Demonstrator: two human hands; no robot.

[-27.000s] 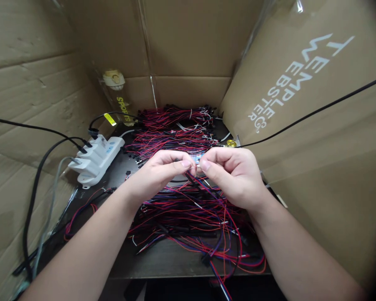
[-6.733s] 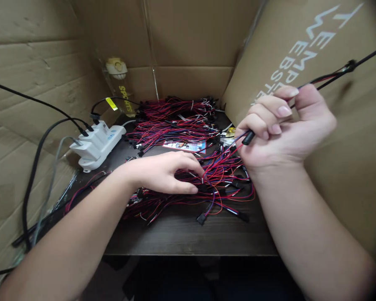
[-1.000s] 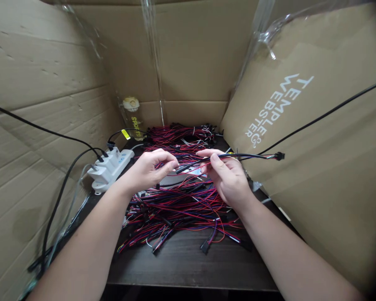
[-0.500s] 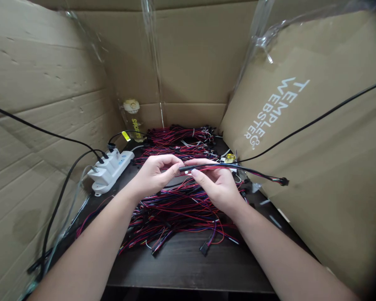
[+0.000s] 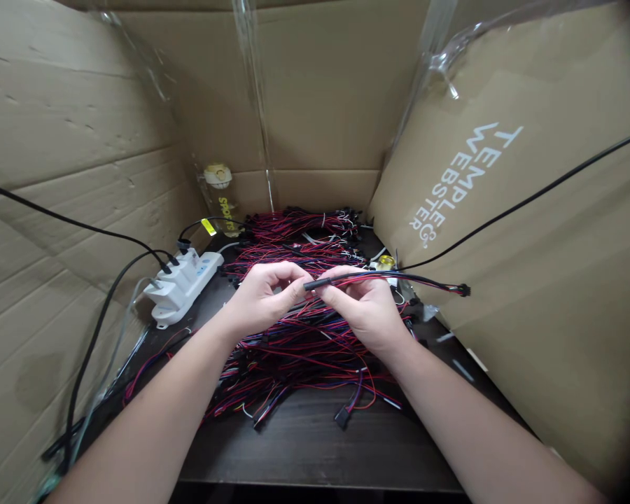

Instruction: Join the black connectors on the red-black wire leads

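My right hand [image 5: 370, 311] pinches a thin wire lead [image 5: 399, 278] of red, blue and black strands. Its black sleeved end points left toward my left hand, and a small black connector [image 5: 465, 290] hangs at its far right end. My left hand [image 5: 265, 297] is curled with its fingertips pinched together right at the sleeved tip; what it holds is too small to make out. Both hands hover above a loose heap of red, blue and black wire leads [image 5: 304, 350] on a dark wooden table [image 5: 315, 448]. Tidier bundles of the same leads [image 5: 299, 234] lie at the back.
A white power strip [image 5: 181, 283] with black plugs sits at the left. A clear bottle [image 5: 221, 192] with a yellow label stands in the back corner. Cardboard walls enclose the table; the right one [image 5: 504, 210] leans inward. A black cable [image 5: 530, 196] crosses it.
The held lead's free connector end has risen a little and swung inward. Both hands stay close together over the heap, barely shifted since half a second ago.
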